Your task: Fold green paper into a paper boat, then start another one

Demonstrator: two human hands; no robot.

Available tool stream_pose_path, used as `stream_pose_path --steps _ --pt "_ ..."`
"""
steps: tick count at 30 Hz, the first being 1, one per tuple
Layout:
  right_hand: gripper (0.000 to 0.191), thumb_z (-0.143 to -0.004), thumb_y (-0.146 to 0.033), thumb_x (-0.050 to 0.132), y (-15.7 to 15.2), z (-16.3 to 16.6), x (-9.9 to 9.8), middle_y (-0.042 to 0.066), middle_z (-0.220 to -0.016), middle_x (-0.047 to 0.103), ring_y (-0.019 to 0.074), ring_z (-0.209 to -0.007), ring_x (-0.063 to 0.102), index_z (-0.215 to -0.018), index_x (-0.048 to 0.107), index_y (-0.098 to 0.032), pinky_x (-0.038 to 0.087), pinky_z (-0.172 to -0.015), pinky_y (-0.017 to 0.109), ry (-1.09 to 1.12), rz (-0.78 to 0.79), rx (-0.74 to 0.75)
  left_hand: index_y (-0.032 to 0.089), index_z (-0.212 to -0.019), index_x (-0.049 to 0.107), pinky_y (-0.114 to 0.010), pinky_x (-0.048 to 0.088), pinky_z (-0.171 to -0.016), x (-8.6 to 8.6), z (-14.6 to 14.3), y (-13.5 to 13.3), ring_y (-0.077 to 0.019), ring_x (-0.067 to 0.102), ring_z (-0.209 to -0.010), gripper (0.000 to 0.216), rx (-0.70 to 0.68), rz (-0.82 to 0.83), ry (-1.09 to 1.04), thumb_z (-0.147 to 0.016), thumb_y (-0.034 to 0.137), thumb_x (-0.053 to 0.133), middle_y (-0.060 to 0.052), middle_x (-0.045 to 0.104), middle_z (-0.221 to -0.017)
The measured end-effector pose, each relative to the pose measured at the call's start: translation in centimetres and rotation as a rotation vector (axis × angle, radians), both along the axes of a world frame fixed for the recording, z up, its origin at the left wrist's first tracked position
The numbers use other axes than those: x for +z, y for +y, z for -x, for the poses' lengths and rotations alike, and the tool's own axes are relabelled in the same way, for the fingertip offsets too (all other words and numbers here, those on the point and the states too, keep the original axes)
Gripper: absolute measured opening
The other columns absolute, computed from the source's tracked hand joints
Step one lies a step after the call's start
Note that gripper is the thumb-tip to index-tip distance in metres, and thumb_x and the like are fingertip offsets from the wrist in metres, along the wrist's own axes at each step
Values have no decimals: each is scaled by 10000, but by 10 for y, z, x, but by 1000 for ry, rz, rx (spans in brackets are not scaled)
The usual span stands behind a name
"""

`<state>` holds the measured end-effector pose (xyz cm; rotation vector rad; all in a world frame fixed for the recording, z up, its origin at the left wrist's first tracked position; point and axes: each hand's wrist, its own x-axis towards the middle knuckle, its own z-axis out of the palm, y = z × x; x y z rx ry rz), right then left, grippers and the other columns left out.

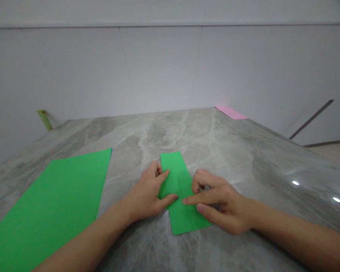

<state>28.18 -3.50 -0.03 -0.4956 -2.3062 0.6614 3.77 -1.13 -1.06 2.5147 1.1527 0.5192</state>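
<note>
The green strip [180, 182] is creased lengthwise, its layers hard to count; left hand [154, 192], grip wide, and right hand [226, 204], loosely curled, touch it; the larger sheet [68, 192] lies unfolded.

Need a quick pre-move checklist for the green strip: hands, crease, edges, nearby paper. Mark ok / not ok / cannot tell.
1. Left hand on the green strip: ok, thumb and a finger reach over its left part.
2. Right hand on the strip: ok, index fingertip appears to rest near the middle.
3. Lengthwise crease visible: ok, runs from far end to near end.
4. Both long edges in full view: not ok, the hands cover parts of each.
5. Strip pressed fully flat: cannot tell.
6. Large green sheet and pink paper apart from the strip: ok.
</note>
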Motion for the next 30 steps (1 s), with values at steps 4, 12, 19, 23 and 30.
stream_pose_path --steps 4,12,19,23,30 --pt "287 -953 -230 512 6 -1 -2 62 -844 540 205 -846 495 -1135 727 -173 393 -791 406 -281 -40 -169 114 -1165 668 -487 484 -979 0 6 -1 -302 475 -1121 398 -96 -121 -9 -859 367 687 -157 442 -1202" --pt "360 -998 -278 409 0 9 -1 98 -892 537 244 -884 466 -1187 698 -174 410 -824 442 -516 -96 -307 156 -1105 708 -486 473 -1035 2 6 -2 -307 496 -1210 272 -195 -91 7 -914 334 634 -153 503 -1251" --pt "354 -1001 -280 409 6 14 -3 111 -931 526 257 -906 484 -1215 679 -201 433 -821 442 -573 -163 -397 105 -1138 696 -460 470 -1043 5 5 -1 -297 519 -1202 319 -197 -60 -2 -898 312 655 -169 544 -1207" --pt "368 -998 -293 419 12 16 -8 122 -1003 535 269 -961 502 -1285 641 -229 446 -850 452 -573 -208 -437 116 -1145 703 -459 453 -1068 3 7 1 -305 516 -1252 335 -188 -40 -4 -894 334 665 -182 552 -1279" --pt "404 -1023 -312 367 45 21 -7 166 -1209 516 322 -1159 495 -1356 589 -257 432 -943 501 -681 -228 -495 180 -1184 709 -573 331 -1139 2 10 6 -371 415 -1387 404 -137 33 101 -861 422 704 -180 501 -1452"
